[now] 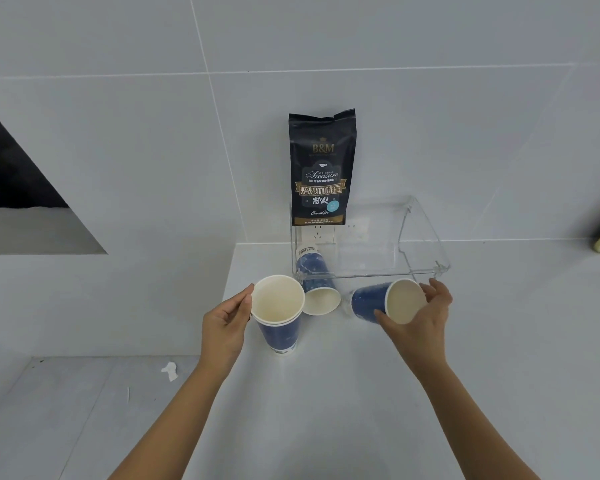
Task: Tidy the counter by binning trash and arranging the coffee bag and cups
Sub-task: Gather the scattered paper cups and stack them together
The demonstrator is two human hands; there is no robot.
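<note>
One white desk (326, 393) carries it all. A clear plastic bin (420, 237) lies tipped at the back, a dark coffee bag (321, 168) upright on it against the wall. The right hand (420, 323) grasps a tilted blue cup (378, 301); the left hand (227, 323) grips nested upright cups (279, 317). Another cup (317, 282) lies between, partly inside the bin.

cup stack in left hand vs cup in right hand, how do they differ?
The cup stack stands upright with its mouth up; the tilted cup lies nearly sideways, mouth toward the camera. The stack shows doubled rims, so it is nested cups; the tilted cup looks single. The left hand touches the stack's rim; the right hand wraps the tilted cup's mouth end. Both are blue outside, white inside.
</note>
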